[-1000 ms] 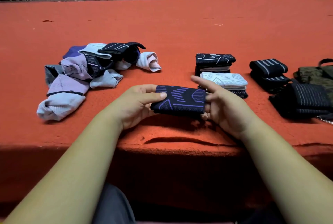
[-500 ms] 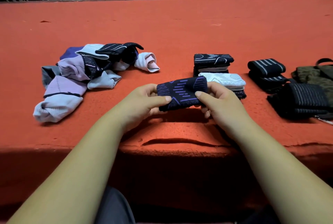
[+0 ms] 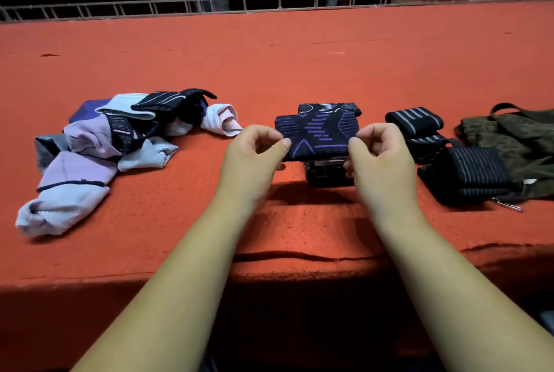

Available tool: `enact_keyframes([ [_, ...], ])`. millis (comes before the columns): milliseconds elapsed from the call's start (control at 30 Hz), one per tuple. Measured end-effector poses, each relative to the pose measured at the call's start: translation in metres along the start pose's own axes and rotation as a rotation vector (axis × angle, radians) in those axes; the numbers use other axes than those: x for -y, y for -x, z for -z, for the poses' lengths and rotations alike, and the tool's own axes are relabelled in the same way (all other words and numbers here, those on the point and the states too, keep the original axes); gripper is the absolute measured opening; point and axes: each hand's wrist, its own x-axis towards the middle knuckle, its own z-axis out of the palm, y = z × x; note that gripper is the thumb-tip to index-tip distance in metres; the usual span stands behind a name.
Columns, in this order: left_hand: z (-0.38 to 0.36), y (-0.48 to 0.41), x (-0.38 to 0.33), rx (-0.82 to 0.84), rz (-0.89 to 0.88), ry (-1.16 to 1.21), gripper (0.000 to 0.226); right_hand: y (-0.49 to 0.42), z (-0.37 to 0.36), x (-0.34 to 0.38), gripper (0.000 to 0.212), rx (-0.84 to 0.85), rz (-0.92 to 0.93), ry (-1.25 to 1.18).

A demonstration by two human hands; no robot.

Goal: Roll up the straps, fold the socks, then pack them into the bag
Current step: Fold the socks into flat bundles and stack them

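Holding folded sock [image 3: 316, 135], now raised over stack [image 3: 327, 174]

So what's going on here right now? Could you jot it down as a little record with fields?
held: folded sock, dark with purple lines
left hand: pinches its left edge
right hand: pinches its right edge
below it: near stack of folded socks, contact unclear
left side: unfolded pile of socks
right side: rolled straps, then the bag
surface: red carpet
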Motion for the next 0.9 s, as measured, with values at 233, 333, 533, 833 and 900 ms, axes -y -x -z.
enact_keyframes([
  [233, -0.038, -0.008, 0.009, 0.083, -0.021, 0.026, 0.024, -0.018, 0.025, -0.007, 0.021, -0.057, 0.022, 0.109],
  [333, -0.046, -0.01, 0.02, 0.078, -0.023, -0.104, 0.024, -0.023, 0.03, -0.018, 0.024, -0.024, 0.047, 0.238],
  [533, -0.052, -0.01, 0.035, 0.077, 0.017, -0.208, 0.019, -0.027, 0.032, -0.034, 0.026, 0.019, 0.09, 0.394],
  [833, -0.052, -0.002, 0.038, 0.138, 0.082, -0.174, 0.023, -0.023, 0.03, -0.041, 0.026, 0.05, 0.028, 0.479],
  [900, -0.051, -0.002, 0.037, 0.145, 0.056, -0.219, 0.023, -0.021, 0.031, -0.041, 0.027, 0.055, 0.016, 0.474],
])
